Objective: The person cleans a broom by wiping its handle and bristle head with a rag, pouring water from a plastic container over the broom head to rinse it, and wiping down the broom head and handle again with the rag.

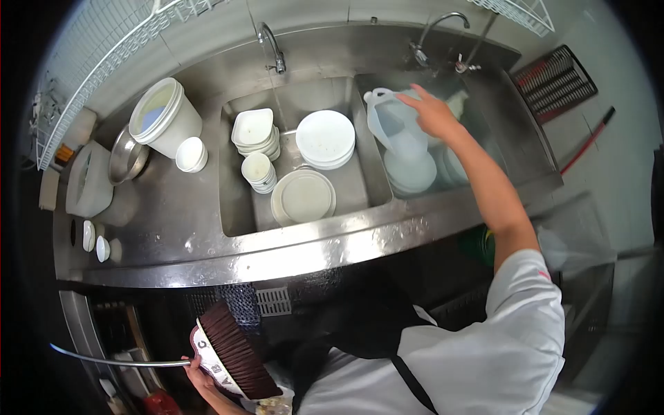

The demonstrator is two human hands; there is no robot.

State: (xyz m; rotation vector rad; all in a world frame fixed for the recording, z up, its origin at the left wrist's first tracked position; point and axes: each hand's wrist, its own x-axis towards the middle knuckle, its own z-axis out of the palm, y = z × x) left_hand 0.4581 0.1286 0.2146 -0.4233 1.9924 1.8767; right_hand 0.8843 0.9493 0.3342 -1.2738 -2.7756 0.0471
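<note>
My left hand [200, 375] is closed round a broom [232, 360] where its thin metal handle meets the head. The dark bristles face right, below the counter edge. My right hand [434, 115] reaches over the right basin with fingers stretched out and apart. It is at the right side of a translucent plastic pitcher [398, 128], close to its rim; whether the fingertips touch it I cannot tell. The pitcher leans in cloudy water, above submerged white plates [411, 173].
The left basin holds white plates [325, 137], square dishes [253, 128], bowls [256, 168] and round plates [304, 197]. A white bucket [176, 124], a cup [191, 154] and a metal bowl [127, 158] stand left. Two faucets [278, 59] rise behind. A black crate [553, 83] stands right.
</note>
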